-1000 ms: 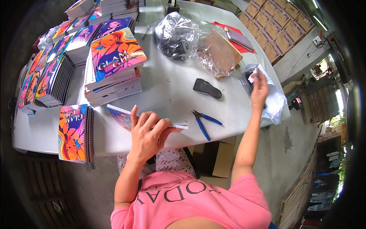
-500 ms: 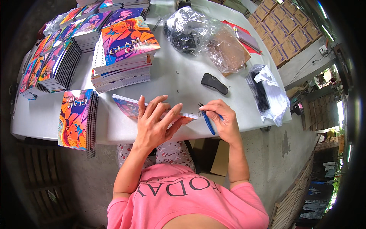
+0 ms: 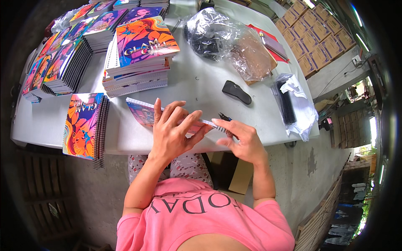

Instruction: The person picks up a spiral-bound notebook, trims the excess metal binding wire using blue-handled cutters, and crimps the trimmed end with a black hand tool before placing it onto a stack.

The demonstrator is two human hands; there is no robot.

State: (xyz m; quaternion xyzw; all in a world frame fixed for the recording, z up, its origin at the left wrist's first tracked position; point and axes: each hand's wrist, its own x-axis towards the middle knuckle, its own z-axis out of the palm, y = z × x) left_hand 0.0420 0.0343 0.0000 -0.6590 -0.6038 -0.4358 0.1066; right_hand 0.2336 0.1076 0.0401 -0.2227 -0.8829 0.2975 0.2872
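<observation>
My left hand (image 3: 171,129) grips a spiral notebook (image 3: 140,113) with a colourful cover, tilted up on its edge above the table, its page edges upward. The fingers spread along it and the thumb is on the near side. My right hand (image 3: 245,142) is at the notebook's right end, beside a dark wire coil (image 3: 222,131) that sticks out there. Small pliers (image 3: 225,117) with dark jaws are tucked in this hand; its fingers hide most of the blue handles. The right index finger and thumb are apart, around the coil.
Left lies a small pile of coil-bound notebooks (image 3: 81,125), overhanging the table's front edge. A tall notebook stack (image 3: 146,42) and bound piles (image 3: 69,67) stand behind. A black case-like object (image 3: 236,92), clear plastic bag (image 3: 209,33) and bundle of black coils (image 3: 284,102) lie right.
My right hand has shifted its hold: the blue handles that hung below it are now mostly hidden, and its index finger reaches to the notebook's end. The left hand keeps its grip.
</observation>
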